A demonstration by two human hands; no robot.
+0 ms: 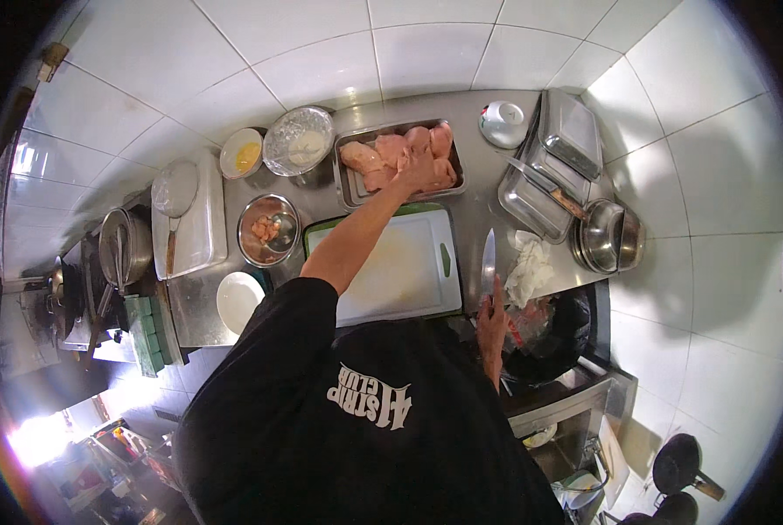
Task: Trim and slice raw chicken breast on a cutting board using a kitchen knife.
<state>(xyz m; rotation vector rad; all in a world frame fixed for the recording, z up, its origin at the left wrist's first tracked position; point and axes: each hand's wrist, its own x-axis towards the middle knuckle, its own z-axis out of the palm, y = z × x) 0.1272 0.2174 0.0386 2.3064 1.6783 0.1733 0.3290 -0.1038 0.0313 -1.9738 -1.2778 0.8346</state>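
Note:
A rectangular metal tray (348, 194) at the back holds several pieces of raw chicken (361, 157). My left hand (418, 171) reaches into it with fingers stretched out over the chicken at its right side; no piece is visibly lifted. Lower right, my right hand (491, 328) grips a kitchen knife (489, 258), its blade pointing away from me beside the board. Between my arms lies a white cutting board (396, 271) with a green edge, its surface damp and slightly stained. Left of the board, a metal bowl (245, 223) contains small pieces of raw meat.
Behind that bowl stand a bowl of yellow liquid (244, 157) and a steel bowl with white powder (307, 147). A crumpled white cloth (531, 269), stacked metal trays (569, 131) and nested steel bowls (601, 236) sit right. A black-lined bin (558, 341) is below them.

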